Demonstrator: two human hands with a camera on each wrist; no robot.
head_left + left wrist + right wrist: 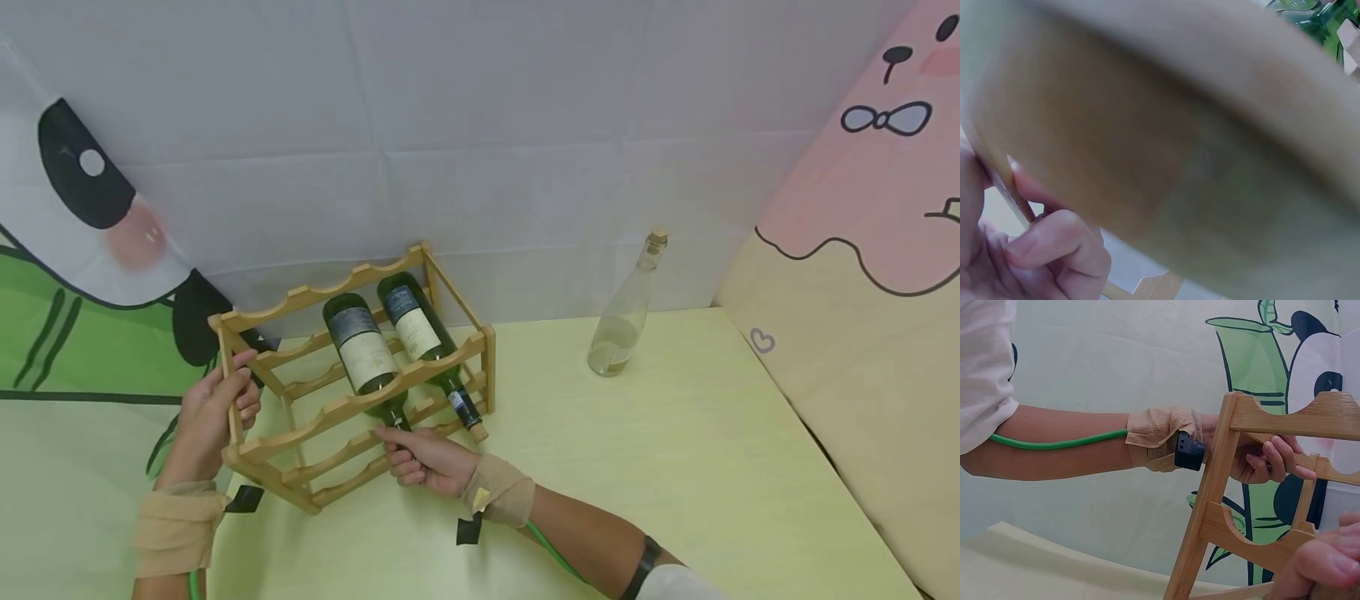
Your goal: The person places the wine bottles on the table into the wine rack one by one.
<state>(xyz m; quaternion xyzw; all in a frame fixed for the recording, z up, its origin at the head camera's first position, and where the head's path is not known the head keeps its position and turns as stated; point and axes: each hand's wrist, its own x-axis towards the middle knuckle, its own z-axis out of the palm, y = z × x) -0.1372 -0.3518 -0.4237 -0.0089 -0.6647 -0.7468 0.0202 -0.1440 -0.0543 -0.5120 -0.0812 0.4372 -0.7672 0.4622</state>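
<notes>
A wooden wine rack [489, 367] stands on the table, with two green wine bottles lying in its top row, necks toward me. My left hand [213, 408] grips the rack's left end frame; in the left wrist view its curled fingers [1057, 240] show beside a blurred wooden bar. At the neck of the left-hand wine bottle [367, 358], my right hand [435, 462] has its fingers curled round it, hiding the mouth. The other wine bottle [415, 329], its neck ending in a cork, lies to the right, untouched.
A clear glass bottle [618, 329] with a cork stands upright on the table at the back right. Behind the rack hangs a pale cloth backdrop [487, 200], and printed cloths flank the pale yellow table [675, 467].
</notes>
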